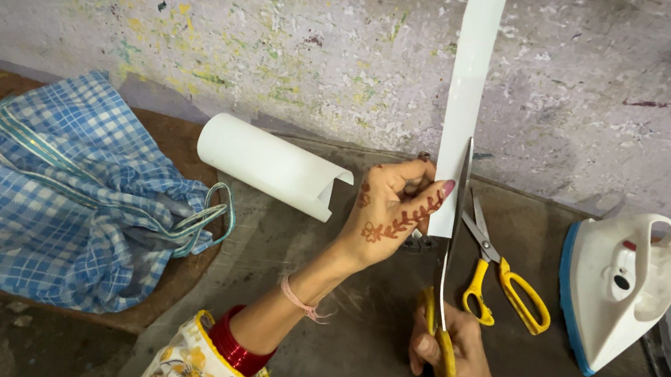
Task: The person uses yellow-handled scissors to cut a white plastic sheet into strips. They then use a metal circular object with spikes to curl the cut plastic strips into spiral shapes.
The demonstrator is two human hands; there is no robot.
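My left hand [388, 212], marked with a henna pattern, pinches the lower end of a long white paper strip [469, 86] that rises up out of the top of the view. My right hand [459, 361] grips a pair of yellow-handled scissors [451, 254], whose long blades point upward along the right edge of the strip. The blades lie right beside my left fingertips. A second pair of yellow-handled scissors [504, 277] lies on the dark work surface [348, 361] just to the right.
A curled roll of white paper [270, 163] lies at the back by the stained wall [286, 37]. A blue checked cloth bag [54, 188] sits to the left. At the right a white and blue clothes iron [618, 287] stands on its heel.
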